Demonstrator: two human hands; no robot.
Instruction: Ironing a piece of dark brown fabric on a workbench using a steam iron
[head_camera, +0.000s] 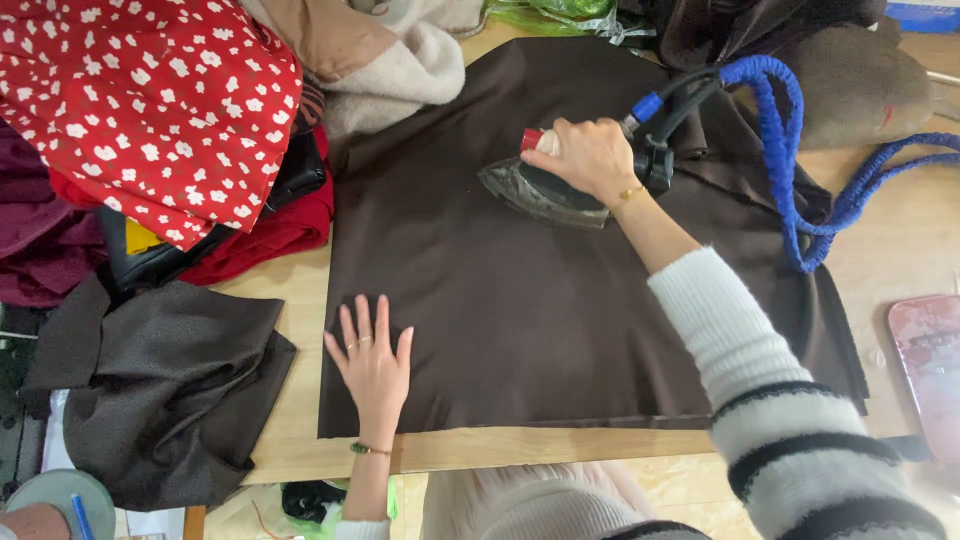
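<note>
A dark brown cloth (560, 300) lies spread flat over a wooden table (470, 450). My left hand (372, 362) rests flat on the cloth's near left corner, fingers spread, holding nothing. My right hand (590, 155) grips the handle of a steam iron (545, 190), which sits on the far middle of the cloth with its point toward the left. A blue wrapped hose (785, 140) runs from the iron's rear off to the right.
A pile of clothes with a red white-flowered fabric (150, 100) crowds the far left. Folded dark grey fabric (170, 390) hangs off the near left table edge. A pink phone (930, 370) lies at the right. More dark fabric (850, 80) sits at the far right.
</note>
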